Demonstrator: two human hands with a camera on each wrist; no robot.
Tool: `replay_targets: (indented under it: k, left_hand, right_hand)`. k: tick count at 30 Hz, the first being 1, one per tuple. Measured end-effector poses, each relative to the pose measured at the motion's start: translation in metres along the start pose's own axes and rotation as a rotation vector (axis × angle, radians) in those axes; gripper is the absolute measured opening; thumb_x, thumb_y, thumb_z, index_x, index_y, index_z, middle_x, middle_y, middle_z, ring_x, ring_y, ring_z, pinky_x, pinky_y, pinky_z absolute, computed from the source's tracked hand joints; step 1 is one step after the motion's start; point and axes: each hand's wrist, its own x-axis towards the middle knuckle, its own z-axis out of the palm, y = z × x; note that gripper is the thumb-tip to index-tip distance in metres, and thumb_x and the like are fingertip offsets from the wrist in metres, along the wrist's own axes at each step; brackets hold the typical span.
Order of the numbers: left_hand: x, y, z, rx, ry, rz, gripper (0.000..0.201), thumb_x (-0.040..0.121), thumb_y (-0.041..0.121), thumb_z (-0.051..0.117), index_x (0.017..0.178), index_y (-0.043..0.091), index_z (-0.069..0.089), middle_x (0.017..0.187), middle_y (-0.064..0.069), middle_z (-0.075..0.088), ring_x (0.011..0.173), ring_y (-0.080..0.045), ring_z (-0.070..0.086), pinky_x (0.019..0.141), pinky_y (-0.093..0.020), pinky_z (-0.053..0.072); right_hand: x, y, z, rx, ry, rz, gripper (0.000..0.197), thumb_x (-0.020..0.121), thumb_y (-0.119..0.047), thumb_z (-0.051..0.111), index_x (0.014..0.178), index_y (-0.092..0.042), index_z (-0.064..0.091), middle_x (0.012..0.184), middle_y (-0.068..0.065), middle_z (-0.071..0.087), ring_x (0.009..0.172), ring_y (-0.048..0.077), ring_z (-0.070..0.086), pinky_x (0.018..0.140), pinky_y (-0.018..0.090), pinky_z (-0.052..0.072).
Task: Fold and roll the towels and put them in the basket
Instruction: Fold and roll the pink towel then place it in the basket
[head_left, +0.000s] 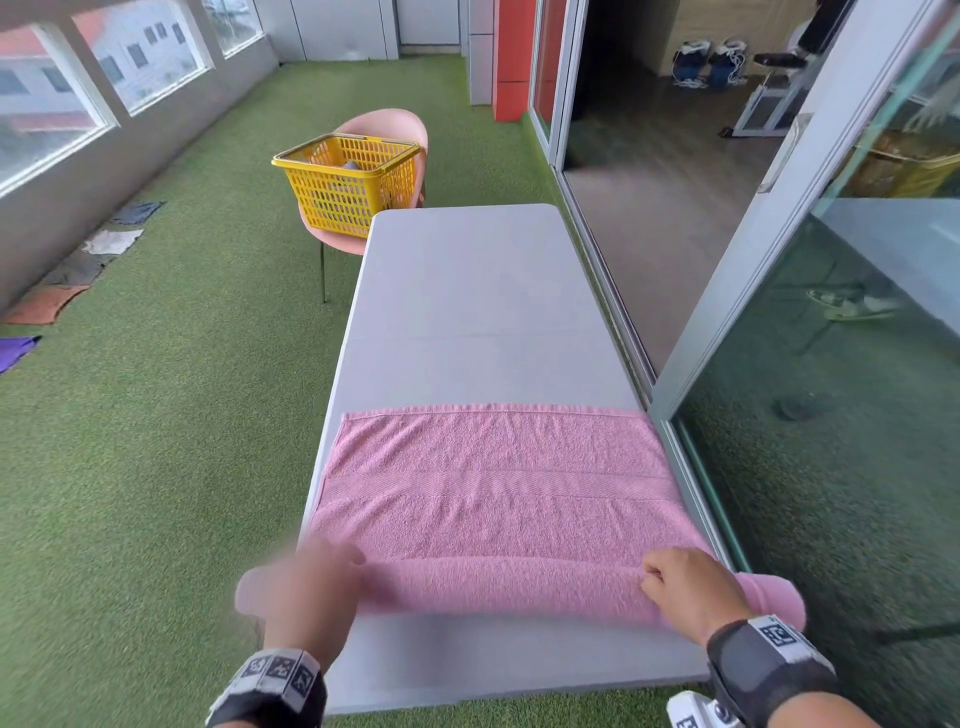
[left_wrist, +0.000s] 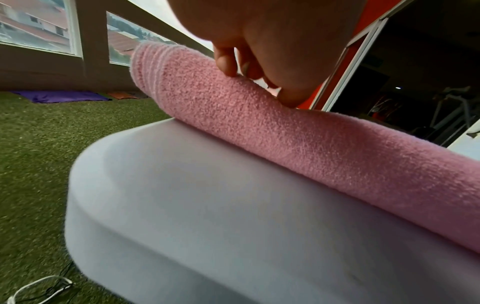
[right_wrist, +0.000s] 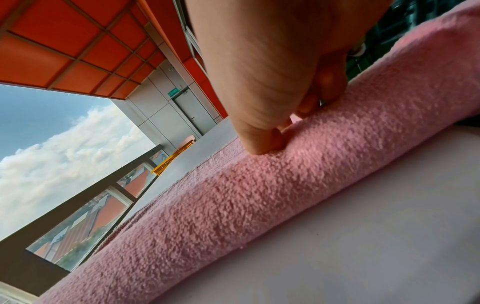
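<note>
A pink towel (head_left: 493, 493) lies across the near end of the grey table (head_left: 467, 301), its near part rolled into a thick roll (head_left: 509, 584) that overhangs both table sides. My left hand (head_left: 317, 582), blurred, sits on the roll's left part with curled fingers (left_wrist: 226, 61) over its top. My right hand (head_left: 685, 587) is on the right part, its fingers (right_wrist: 262, 142) curled and digging into the roll (right_wrist: 233, 195). The roll (left_wrist: 285, 139) lies near the table's front edge. A yellow basket (head_left: 345, 179) stands on a pink chair (head_left: 389, 130) beyond the table's far left corner, something grey inside it.
Artificial grass (head_left: 156, 415) surrounds the table. Several cloths (head_left: 111, 241) lie along the left wall under the windows. A glass sliding door (head_left: 779, 260) and its frame run close along the table's right side. A white cable (left_wrist: 39, 288) lies on the grass by the table's near corner.
</note>
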Motion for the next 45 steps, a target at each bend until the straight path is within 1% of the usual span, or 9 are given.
replay_targets:
  k: [3, 5, 11, 18, 25, 30, 35, 41, 45]
  left_hand:
    - [-0.002, 0.000, 0.006, -0.046, 0.069, 0.075, 0.005, 0.085, 0.024, 0.063, 0.084, 0.026, 0.068, 0.085, 0.009, 0.054, 0.076, -0.018, 0.051, 0.064, -0.037, 0.049]
    - [-0.008, 0.001, 0.008, -0.022, 0.033, 0.068, 0.026, 0.085, 0.036, 0.047, 0.093, 0.026, 0.069, 0.093, 0.011, 0.058, 0.084, -0.016, 0.052, 0.071, -0.038, 0.050]
    - [-0.014, -0.004, 0.015, 0.053, -0.181, 0.028, 0.060, 0.069, 0.053, 0.056, 0.125, 0.031, 0.062, 0.124, 0.016, 0.061, 0.117, -0.016, 0.054, 0.094, -0.043, 0.047]
    - [-0.005, 0.006, 0.009, 0.100, -0.144, -0.044, 0.031, 0.074, 0.053, 0.043, 0.087, 0.037, 0.066, 0.094, 0.021, 0.063, 0.094, -0.015, 0.055, 0.075, -0.040, 0.042]
    - [-0.014, 0.014, 0.000, 0.098, -0.181, -0.076, 0.034, 0.082, 0.049, 0.022, 0.068, 0.033, 0.047, 0.080, 0.018, 0.049, 0.089, -0.009, 0.043, 0.077, -0.034, 0.030]
    - [-0.011, 0.017, -0.006, 0.174, -0.246, -0.109, 0.044, 0.082, 0.050, 0.016, 0.073, 0.029, 0.053, 0.091, 0.014, 0.048, 0.095, -0.009, 0.042, 0.080, -0.032, 0.032]
    - [0.008, 0.023, -0.011, 0.198, -0.211, -0.127, 0.027, 0.078, 0.056, 0.056, 0.091, 0.034, 0.064, 0.098, 0.010, 0.050, 0.098, -0.015, 0.048, 0.083, -0.037, 0.043]
    - [0.014, 0.012, 0.000, 0.014, -0.056, 0.036, 0.006, 0.085, 0.033, 0.065, 0.084, 0.028, 0.062, 0.082, 0.009, 0.052, 0.075, -0.018, 0.055, 0.062, -0.032, 0.046]
    - [-0.005, 0.002, 0.004, -0.003, -0.062, 0.076, 0.032, 0.084, 0.048, 0.046, 0.103, 0.031, 0.065, 0.099, 0.013, 0.058, 0.091, -0.016, 0.054, 0.076, -0.036, 0.049]
  right_hand:
    - [0.005, -0.003, -0.001, 0.035, 0.061, -0.002, 0.017, 0.093, -0.016, 0.053, 0.085, -0.026, 0.064, 0.086, -0.012, 0.056, 0.080, 0.011, 0.057, 0.068, 0.029, 0.040]
    - [0.006, -0.004, 0.000, 0.040, 0.121, -0.001, 0.019, 0.092, -0.013, 0.052, 0.092, -0.027, 0.065, 0.094, -0.010, 0.059, 0.084, 0.013, 0.058, 0.077, 0.032, 0.046]
    - [-0.002, -0.006, 0.005, 0.040, 0.183, -0.121, 0.007, 0.088, -0.021, 0.058, 0.091, -0.026, 0.063, 0.094, -0.012, 0.062, 0.088, 0.011, 0.051, 0.080, 0.029, 0.043]
    - [-0.020, -0.003, 0.004, -0.144, 0.037, -0.112, 0.046, 0.085, -0.038, 0.056, 0.131, -0.041, 0.050, 0.131, -0.025, 0.048, 0.126, 0.006, 0.040, 0.108, 0.031, 0.034]
    - [-0.002, -0.007, -0.003, -0.166, -0.007, -0.037, 0.035, 0.081, -0.037, 0.045, 0.110, -0.037, 0.065, 0.111, -0.018, 0.064, 0.110, 0.012, 0.044, 0.092, 0.034, 0.036]
    - [0.001, -0.019, -0.009, -0.141, -0.024, 0.036, 0.011, 0.089, -0.032, 0.046, 0.084, -0.034, 0.056, 0.098, -0.004, 0.048, 0.091, 0.018, 0.040, 0.090, 0.034, 0.037]
    - [0.001, -0.012, 0.004, -0.076, -0.080, 0.061, 0.022, 0.089, -0.033, 0.043, 0.069, -0.028, 0.048, 0.100, -0.001, 0.062, 0.097, 0.021, 0.051, 0.089, 0.036, 0.044]
    - [-0.007, 0.000, 0.009, -0.072, 0.120, -0.049, 0.010, 0.094, -0.032, 0.052, 0.093, -0.033, 0.062, 0.102, -0.015, 0.049, 0.093, 0.006, 0.046, 0.077, 0.024, 0.041]
    - [-0.012, 0.001, 0.010, 0.005, 0.205, -0.083, 0.007, 0.100, -0.025, 0.051, 0.098, -0.029, 0.056, 0.100, -0.012, 0.048, 0.082, 0.008, 0.054, 0.070, 0.026, 0.045]
